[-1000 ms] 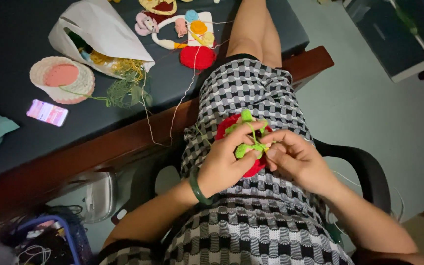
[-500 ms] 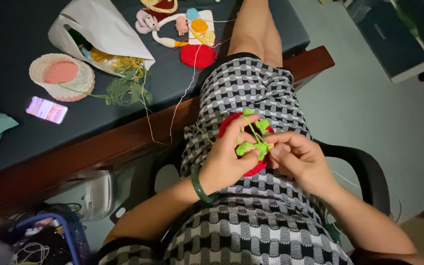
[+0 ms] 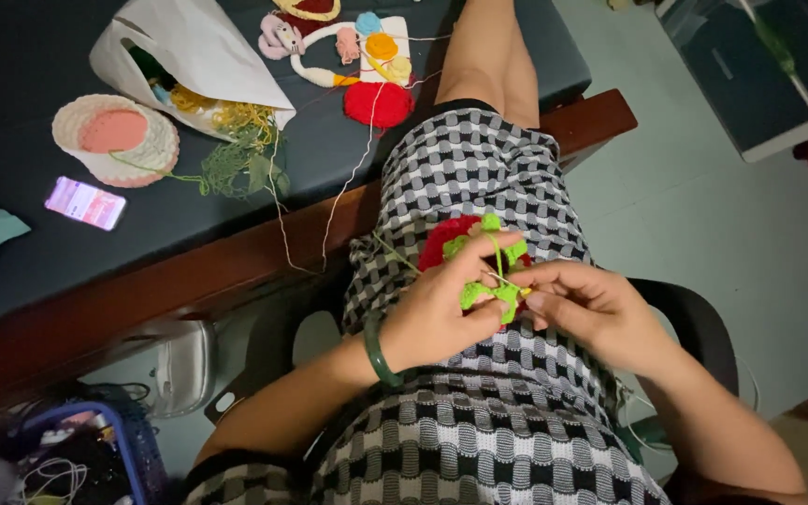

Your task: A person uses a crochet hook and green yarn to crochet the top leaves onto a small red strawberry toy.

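Green crochet piece [image 3: 491, 281] lies over a red piece [image 3: 446, 241] on the lap; left hand [image 3: 437, 309] pinches it, right hand [image 3: 591, 309] closes on green yarn [image 3: 497, 252].

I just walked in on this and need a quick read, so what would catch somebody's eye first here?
First, the two hands meeting over the lap: the left hand and right hand pinch a bright green crochet piece against a red crochet piece. Next, up on the dark tabletop, a white bag spills tangled yarn beside a round cream and pink crochet piece.
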